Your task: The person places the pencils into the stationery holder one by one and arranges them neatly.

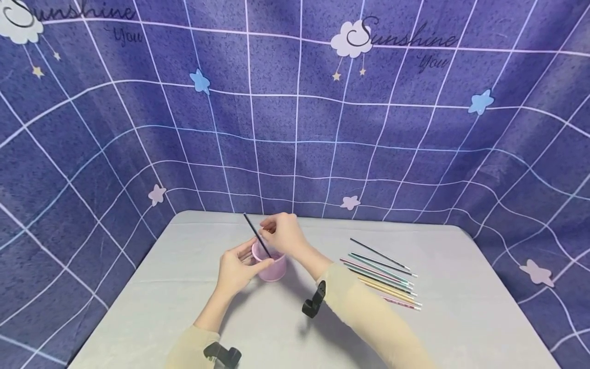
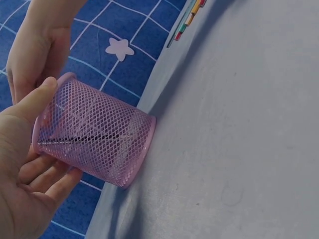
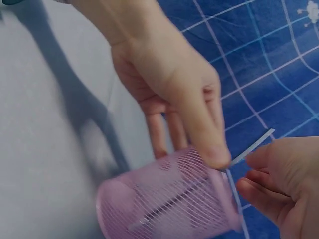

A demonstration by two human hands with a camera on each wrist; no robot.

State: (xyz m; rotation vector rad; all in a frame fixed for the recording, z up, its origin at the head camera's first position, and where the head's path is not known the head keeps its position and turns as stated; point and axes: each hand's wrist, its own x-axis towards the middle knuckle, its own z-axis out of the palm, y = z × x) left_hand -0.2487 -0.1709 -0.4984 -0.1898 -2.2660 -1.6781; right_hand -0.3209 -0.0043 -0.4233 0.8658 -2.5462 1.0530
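Note:
A pink mesh pencil cup (image 1: 273, 270) stands on the table, and my left hand (image 1: 237, 269) grips it at the rim. The thumb lies along one side and the fingers curl round the other, as the left wrist view also shows of this hand (image 2: 20, 174). One dark pencil (image 1: 252, 226) leans in the cup, its lower part visible through the mesh. My right hand (image 1: 285, 233) is over the rim beside that pencil. In the right wrist view, a gap shows between the thumb and fingers of this hand (image 3: 286, 179), with the pencil (image 3: 255, 145) passing just beyond them.
Several pencils (image 1: 380, 271) in different colours lie in a loose row on the right of the table (image 1: 461, 328), white ends toward the right. A purple-blue gridded cloth (image 1: 276, 118) hangs behind and along both sides. Black wrist cameras (image 1: 315, 300) sit on both sleeves.

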